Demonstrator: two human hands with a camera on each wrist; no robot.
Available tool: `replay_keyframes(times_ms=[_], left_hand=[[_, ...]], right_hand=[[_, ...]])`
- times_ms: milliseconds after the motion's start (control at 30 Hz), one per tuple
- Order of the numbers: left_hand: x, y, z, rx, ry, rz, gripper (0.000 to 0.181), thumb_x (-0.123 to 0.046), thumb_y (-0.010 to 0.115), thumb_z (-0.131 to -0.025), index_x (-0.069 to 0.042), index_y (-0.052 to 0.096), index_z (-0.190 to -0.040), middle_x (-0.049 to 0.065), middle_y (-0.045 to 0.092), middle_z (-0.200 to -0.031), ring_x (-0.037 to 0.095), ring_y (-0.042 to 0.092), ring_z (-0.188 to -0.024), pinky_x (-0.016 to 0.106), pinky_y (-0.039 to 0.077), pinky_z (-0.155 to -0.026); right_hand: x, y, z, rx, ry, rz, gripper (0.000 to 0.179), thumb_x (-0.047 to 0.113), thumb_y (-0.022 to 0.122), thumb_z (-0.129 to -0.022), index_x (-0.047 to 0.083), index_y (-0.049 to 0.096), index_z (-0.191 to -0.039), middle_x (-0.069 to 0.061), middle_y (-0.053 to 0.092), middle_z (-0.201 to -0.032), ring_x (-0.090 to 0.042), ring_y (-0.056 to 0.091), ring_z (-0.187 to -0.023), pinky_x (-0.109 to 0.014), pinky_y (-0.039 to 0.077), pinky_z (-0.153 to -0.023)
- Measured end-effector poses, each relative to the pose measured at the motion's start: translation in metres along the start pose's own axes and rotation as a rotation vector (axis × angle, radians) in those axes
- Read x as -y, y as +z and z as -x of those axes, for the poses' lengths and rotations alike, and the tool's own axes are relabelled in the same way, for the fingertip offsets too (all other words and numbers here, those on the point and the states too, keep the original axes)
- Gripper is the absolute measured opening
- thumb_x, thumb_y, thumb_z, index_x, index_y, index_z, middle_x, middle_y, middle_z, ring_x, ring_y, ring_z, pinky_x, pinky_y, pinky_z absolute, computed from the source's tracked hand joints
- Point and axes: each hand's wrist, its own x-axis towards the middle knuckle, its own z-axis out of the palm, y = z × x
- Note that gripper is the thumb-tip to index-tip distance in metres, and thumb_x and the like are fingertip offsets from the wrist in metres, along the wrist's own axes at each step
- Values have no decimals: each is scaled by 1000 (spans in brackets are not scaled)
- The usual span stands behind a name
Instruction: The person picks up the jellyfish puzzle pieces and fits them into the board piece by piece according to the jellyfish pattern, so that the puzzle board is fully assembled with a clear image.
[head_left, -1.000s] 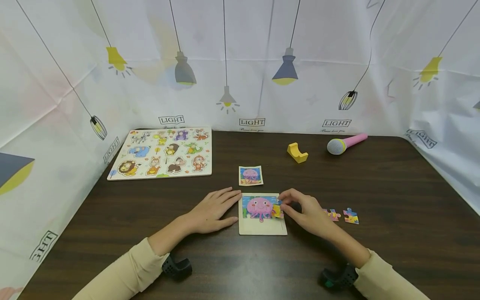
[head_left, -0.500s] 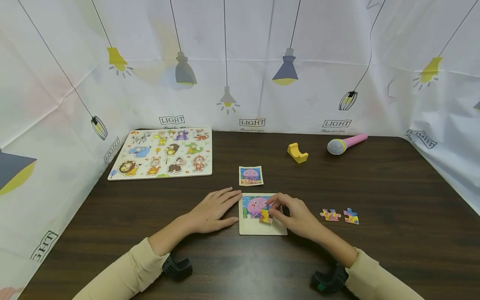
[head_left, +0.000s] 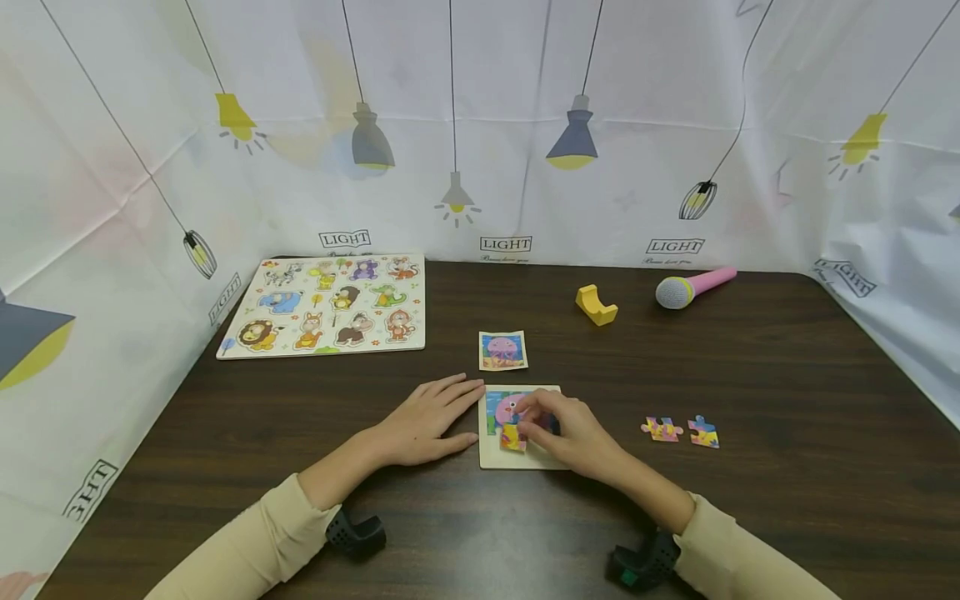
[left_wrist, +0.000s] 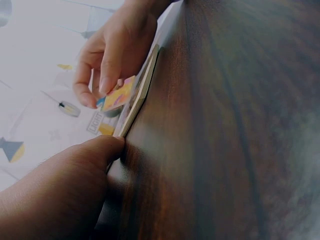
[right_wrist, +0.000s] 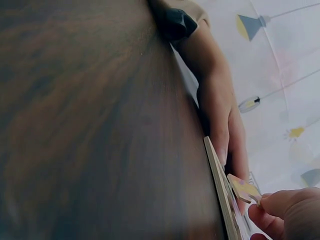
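Note:
A jigsaw board (head_left: 495,457) with a pale frame lies on the dark table, its upper part filled with a pink octopus picture. My right hand (head_left: 573,433) pinches a yellow puzzle piece (head_left: 513,437) between thumb and fingers, over the lower left part of the board. In the right wrist view the puzzle piece (right_wrist: 244,188) is tilted and held just above the board. My left hand (head_left: 431,425) lies flat with fingers spread, fingertips and thumb touching the board's left edge. Two loose puzzle pieces (head_left: 662,429) lie to the right. My right hand covers part of the picture.
A small octopus picture card (head_left: 503,351) lies just behind the board. At the back left is an animal puzzle board (head_left: 330,304). A yellow curved block (head_left: 596,306) and a pink toy microphone (head_left: 693,288) lie at the back right, before a lamp-patterned cloth (head_left: 480,125).
My right hand has carried the yellow puzzle piece leftward across the board, from its right edge to the lower left. The left hand has stayed at the board's left edge.

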Motion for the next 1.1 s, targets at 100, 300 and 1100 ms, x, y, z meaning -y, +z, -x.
replay_keyframes(times_ms=[100,300,1100], left_hand=[[0,0,0,-3,1,0,64,-47,40,-94,-14,23,-147,1,23,-150,20,13,-138,42,15,-108],[0,-1,0,-10,8,-3,64,-47,40,-94,-13,24,-146,2,24,-149,20,13,-138,44,15,-107],[1,0,0,-22,24,-11,64,-47,39,-95,-12,24,-146,2,24,-149,22,14,-138,44,16,-107]], right_hand=[[1,4,-2,-4,-19,-10,17,18,64,-87,10,61,-102,8,61,-80,-7,55,-70,-25,48,-62],[2,9,-3,-10,-34,-18,16,17,64,-87,9,61,-101,4,61,-85,-8,58,-74,-25,49,-67],[5,14,-4,-21,-97,143,12,19,69,-83,16,64,-93,13,60,-87,-9,47,-84,-33,37,-74]])
